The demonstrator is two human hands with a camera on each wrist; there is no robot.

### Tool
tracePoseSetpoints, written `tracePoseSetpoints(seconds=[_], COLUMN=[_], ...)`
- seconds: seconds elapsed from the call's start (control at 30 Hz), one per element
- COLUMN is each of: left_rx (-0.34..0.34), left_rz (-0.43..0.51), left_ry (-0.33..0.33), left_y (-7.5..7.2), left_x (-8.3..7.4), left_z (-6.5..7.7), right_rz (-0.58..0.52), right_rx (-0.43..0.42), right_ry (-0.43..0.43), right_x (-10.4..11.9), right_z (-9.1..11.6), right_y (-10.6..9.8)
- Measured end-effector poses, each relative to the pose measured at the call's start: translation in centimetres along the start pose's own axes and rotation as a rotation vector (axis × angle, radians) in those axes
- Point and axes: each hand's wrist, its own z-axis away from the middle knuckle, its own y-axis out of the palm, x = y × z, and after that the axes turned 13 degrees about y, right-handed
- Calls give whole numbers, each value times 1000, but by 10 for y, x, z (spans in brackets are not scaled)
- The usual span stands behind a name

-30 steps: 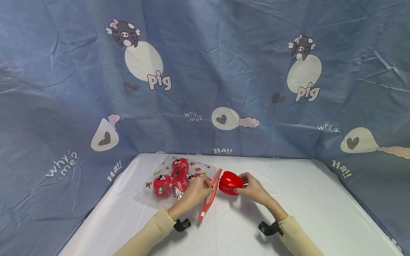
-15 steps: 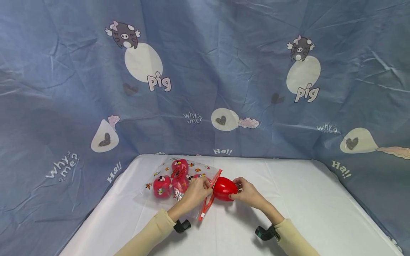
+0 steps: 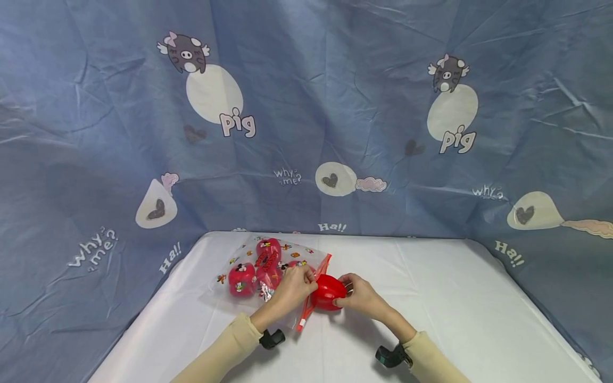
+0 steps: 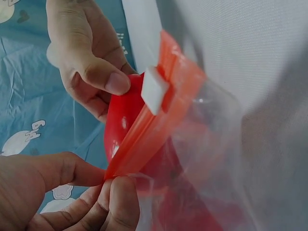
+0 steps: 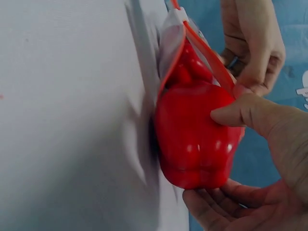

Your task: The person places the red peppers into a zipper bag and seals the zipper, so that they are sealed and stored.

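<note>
My left hand pinches the orange zip edge of a clear printed zipper bag, which lies on the table. My right hand holds a glossy red bell pepper at the bag's mouth, thumb on top and fingers at its far end. In the right wrist view, the front of this bell pepper sits between the two parted zip edges. Several red things lie inside the bag; their shape is partly masked by the cartoon print. A white slider sits on the zip.
A white cloth covers the table. Behind it hangs a blue curtain with pig and heart prints. Each wrist carries a dark strap-on camera, such as the left wrist camera.
My right hand has moved left and nearer to me with the bell pepper, from beside the bag into its mouth. The left hand keeps its pinch on the zip edge.
</note>
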Motion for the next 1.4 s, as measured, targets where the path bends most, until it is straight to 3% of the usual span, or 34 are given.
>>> tracePoseSetpoints(seconds=[0.57, 1.03, 1.4], left_rx=[16, 12, 12], left_rz=[28, 14, -17], left_ry=[-7, -14, -6], left_y=[0, 1, 2], left_x=[1, 1, 0], left_z=[1, 0, 0], right_rz=[-36, -147, -137], right_rx=[-102, -35, -35], right_ry=[-60, -139, -182], right_x=[1, 1, 2], right_z=[5, 5, -4], right_y=[23, 34, 45])
